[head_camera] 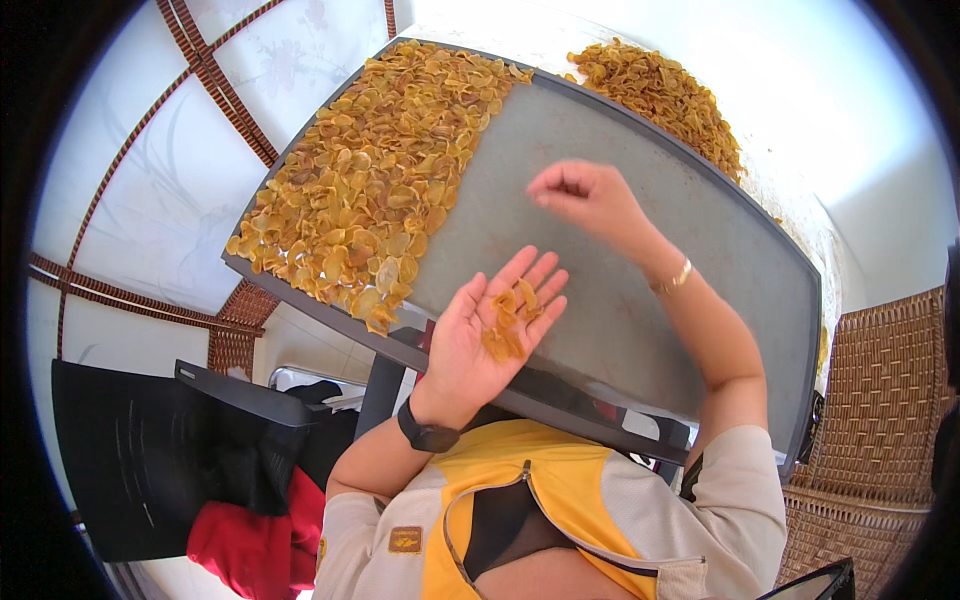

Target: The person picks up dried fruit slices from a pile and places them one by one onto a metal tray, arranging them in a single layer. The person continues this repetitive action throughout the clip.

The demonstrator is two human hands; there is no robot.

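Palm up near the table's front edge, my left hand (491, 322) has its fingers spread and carries several dried, amber-yellow slices (506, 319). My right hand (581, 191) hangs farther out over the bare part of a dark-framed grey glass tabletop (615, 270), blurred, with its fingers curled; whether anything small sits between them cannot be told. A broad layer of similar dried slices (367, 172) covers the left part of the tabletop.
Past the tabletop's far edge a heap of dried slices (660, 97) lies on a white surface. Folding screens (172, 172) stand at left, a woven wicker panel (889, 397) at right. A black chair (172, 450) with red cloth (247, 540) is at lower left.
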